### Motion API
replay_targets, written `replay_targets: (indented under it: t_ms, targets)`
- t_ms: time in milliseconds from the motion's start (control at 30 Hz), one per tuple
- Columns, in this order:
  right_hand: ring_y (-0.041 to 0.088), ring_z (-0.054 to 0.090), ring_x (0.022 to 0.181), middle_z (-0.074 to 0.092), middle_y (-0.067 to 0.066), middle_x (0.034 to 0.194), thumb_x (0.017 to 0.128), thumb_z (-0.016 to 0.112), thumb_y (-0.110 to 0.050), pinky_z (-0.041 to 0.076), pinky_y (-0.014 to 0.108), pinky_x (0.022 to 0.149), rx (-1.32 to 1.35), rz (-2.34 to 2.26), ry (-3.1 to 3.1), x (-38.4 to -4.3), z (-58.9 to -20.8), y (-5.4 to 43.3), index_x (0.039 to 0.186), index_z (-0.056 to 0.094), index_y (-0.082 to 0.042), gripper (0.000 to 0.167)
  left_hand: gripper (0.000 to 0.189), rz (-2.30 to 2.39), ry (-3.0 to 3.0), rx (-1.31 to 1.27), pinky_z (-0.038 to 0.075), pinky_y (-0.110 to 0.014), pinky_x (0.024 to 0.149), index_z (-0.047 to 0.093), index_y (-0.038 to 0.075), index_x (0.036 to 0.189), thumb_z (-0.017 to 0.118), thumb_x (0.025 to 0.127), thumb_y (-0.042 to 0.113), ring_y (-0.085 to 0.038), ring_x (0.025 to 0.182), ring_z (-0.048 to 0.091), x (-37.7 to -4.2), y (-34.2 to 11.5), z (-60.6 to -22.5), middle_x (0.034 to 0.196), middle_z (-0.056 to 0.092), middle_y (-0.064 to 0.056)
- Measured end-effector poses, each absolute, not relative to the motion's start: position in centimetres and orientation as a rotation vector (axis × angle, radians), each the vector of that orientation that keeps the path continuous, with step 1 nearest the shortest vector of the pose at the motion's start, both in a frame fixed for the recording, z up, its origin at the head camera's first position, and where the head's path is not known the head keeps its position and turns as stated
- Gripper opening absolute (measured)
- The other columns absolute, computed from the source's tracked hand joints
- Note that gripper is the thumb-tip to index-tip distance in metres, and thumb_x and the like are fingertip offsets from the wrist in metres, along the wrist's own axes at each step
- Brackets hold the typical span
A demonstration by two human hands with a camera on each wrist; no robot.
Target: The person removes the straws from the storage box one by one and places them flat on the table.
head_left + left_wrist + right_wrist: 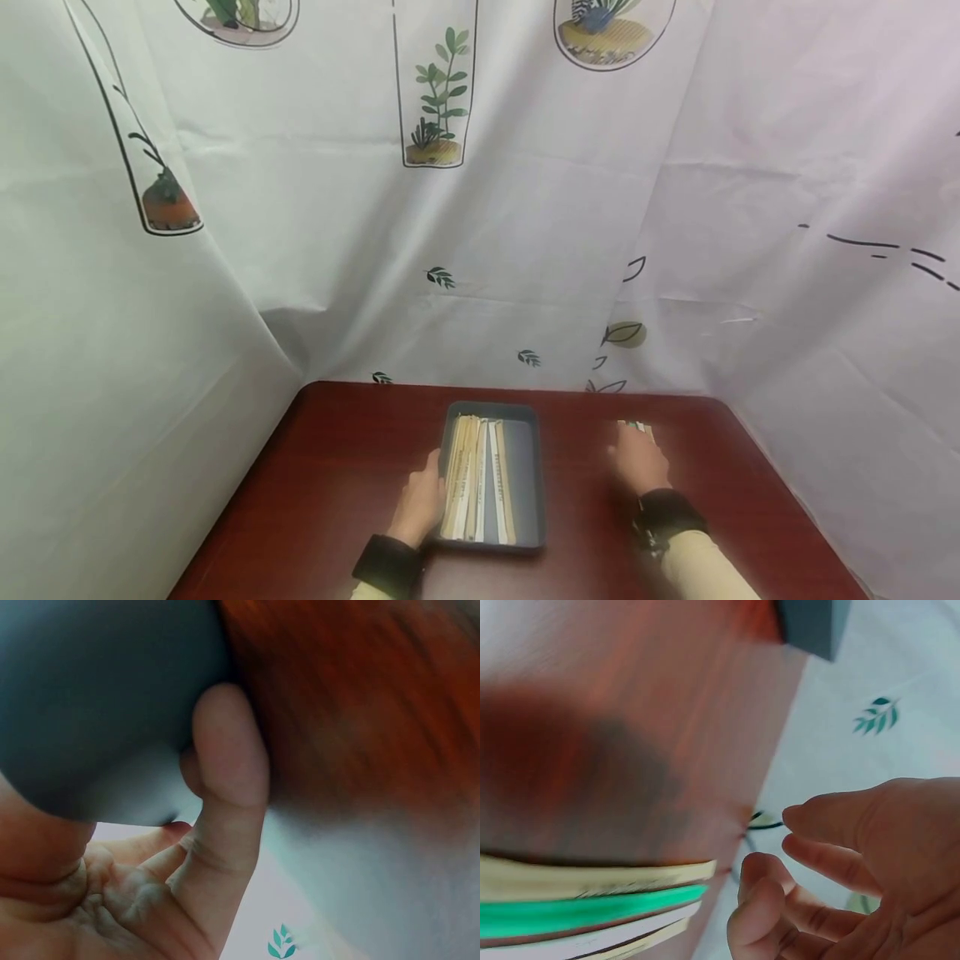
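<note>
Left hand [420, 502] grips tray [528, 500] edge.
Right hand [642, 465]: fingers loosely bent, empty, near strips [592, 910].

A broad black left wristband [387, 566] and a black right wristband [671, 514] with blurred greyish details sit between pale yellow sleeves [708, 569] and the bare left hand [420, 500] and right hand [641, 462].

In the head view, the right hand [641, 463] (blurred) mostly hides strips [640, 427]. The left packets [471, 479] are too small to read
</note>
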State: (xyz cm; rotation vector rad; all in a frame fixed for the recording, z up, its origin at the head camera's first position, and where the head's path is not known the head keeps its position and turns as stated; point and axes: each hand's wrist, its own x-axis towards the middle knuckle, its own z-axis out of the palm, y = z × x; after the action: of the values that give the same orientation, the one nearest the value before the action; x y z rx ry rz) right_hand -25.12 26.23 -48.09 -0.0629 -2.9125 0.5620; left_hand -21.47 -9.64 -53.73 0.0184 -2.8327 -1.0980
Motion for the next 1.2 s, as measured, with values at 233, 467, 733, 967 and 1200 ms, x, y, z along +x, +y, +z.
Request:
replay_targets:
  t_ms: [233, 467, 733, 967, 1200]
  targets:
    - [0.042, 0.067, 0.088, 0.069, 0.019, 0.094, 0.089, 0.068, -0.009, 0.052, 0.057, 0.074, 0.105, 0.671, -2.795, -25.8, -47.0, 22.4, 0.108, 0.064, 0.003, 0.022, 0.051, -1.086, -2.825, -0.002, 0.051, -0.048, 0.068, 0.045, 0.003, 0.151, 0.057, 0.101, 0.009, -0.023, 0.071, 0.06, -21.6, -9.7, -53.7, 0.1, 0.069, -0.023]
    - [0.037, 0.069, 0.084, 0.071, 0.013, 0.096, 0.091, 0.069, -0.017, 0.053, 0.055, 0.067, 0.005, 0.755, -2.895, -25.7, -46.8, 17.7, 0.111, 0.066, -0.008, 0.022, 0.052, -1.11, -2.856, 0.008, 0.044, -0.041, 0.057, 0.043, 0.004, 0.152, 0.053, 0.102, 0.009, -0.019, 0.059, 0.052, -21.3, -9.6, -54.4, 0.085, 0.065, -0.015]
    - [0.026, 0.065, 0.077, 0.07, 0.01, 0.094, 0.09, 0.071, -0.013, 0.053, 0.048, 0.067, 0.124, 0.793, -2.898, -26.0, -46.7, 13.3, 0.109, 0.067, -0.008, 0.019, 0.05, -1.092, -2.816, 0.001, 0.049, -0.045, 0.062, 0.045, 0.002, 0.149, 0.056, 0.101, 0.007, -0.024, 0.066, 0.061, -21.5, -9.6, -54.1, 0.094, 0.069, -0.02]
    - [0.024, 0.064, 0.076, 0.069, 0.01, 0.094, 0.092, 0.066, -0.009, 0.054, 0.05, 0.069, 0.167, 0.836, -2.966, -25.5, -47.6, 10.5, 0.121, 0.067, -0.006, 0.029, 0.05, -1.052, -2.799, -0.023, 0.053, -0.05, 0.067, 0.048, 0.001, 0.147, 0.059, 0.099, 0.006, -0.031, 0.075, 0.068, -21.4, -9.6, -54.1, 0.101, 0.07, -0.027]
    - [0.024, 0.057, 0.065, 0.061, 0.006, 0.078, 0.089, 0.068, -0.005, 0.049, 0.045, 0.058, 0.196, 0.754, -3.038, -24.9, -48.7, 9.1, 0.096, 0.064, -0.009, 0.009, 0.05, -1.064, -2.818, 0.014, 0.053, -0.05, 0.068, 0.047, 0.003, 0.148, 0.058, 0.1, 0.008, -0.029, 0.076, 0.067, -21.4, -9.7, -54.2, 0.106, 0.07, -0.027]
